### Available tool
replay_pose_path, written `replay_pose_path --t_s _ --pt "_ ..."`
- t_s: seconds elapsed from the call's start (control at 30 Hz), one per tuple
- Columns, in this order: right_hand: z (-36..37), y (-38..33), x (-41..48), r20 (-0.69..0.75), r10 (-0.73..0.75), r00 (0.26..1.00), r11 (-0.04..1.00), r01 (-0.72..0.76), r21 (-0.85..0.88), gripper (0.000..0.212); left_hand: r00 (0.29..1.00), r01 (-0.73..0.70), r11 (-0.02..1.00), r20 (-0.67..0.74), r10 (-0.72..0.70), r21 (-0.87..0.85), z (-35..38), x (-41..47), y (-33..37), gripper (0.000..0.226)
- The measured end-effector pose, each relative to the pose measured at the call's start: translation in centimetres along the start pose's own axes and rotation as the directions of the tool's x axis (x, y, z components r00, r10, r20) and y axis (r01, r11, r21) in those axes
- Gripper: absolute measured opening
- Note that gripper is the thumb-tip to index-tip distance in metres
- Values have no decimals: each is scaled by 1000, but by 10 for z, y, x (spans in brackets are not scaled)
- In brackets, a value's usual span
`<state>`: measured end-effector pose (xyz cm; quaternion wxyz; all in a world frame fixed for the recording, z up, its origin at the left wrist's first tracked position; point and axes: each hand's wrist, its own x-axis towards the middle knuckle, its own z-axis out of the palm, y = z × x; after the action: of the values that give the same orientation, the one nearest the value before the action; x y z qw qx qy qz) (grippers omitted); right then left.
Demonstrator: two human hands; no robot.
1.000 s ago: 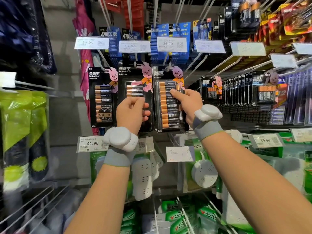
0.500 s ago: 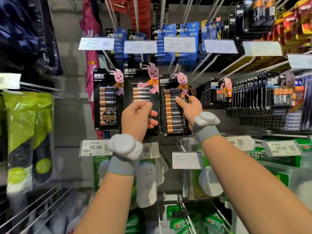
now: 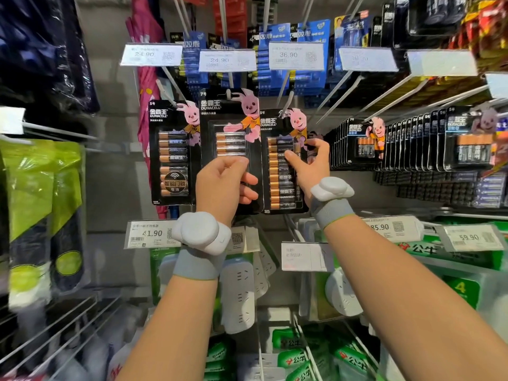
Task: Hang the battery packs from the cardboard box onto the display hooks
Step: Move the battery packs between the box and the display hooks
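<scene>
**Centre battery pack** (image 3: 229,125) and **right battery pack** (image 3: 277,185), middle of the frame: matt black printed card. Each is faced with a clear, glossy plastic blister over cells with a copper-and-black metallic sheen.
**Display hooks** (image 3: 337,100), upper centre: pale, smooth rods. Whether they are metal or plastic cannot be told.
**Price tags** (image 3: 151,55), top row: printed paper behind shiny clear plastic holders.
**Wrist units** (image 3: 202,232), lower centre: smooth, matt white plastic, mounted on grey knitted cloth bands (image 3: 195,264).
**Green pouches** (image 3: 41,182), left edge: glossy, crinkled plastic film.
**Wire rack** (image 3: 55,325), lower left: thin grey rods, seemingly metal, blurred.
**Power strips** (image 3: 237,292), bottom centre: smooth white plastic with a satin finish.
</scene>
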<state>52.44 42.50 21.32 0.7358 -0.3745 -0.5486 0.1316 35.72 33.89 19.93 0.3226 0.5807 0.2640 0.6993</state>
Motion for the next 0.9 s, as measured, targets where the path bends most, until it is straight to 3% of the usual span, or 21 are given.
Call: replay_pose_path --t_s 0.43,0.9 --pt "-1 2 -6 1 59 998 996 -59 -63 45 1000 -12 1000 10 12 -14 0 -3 -1 9" --pt "-11 -3 -7 -8 158 987 987 -158 9 36 1000 1 1000 8 -1 -15 -2 -6 0 10"
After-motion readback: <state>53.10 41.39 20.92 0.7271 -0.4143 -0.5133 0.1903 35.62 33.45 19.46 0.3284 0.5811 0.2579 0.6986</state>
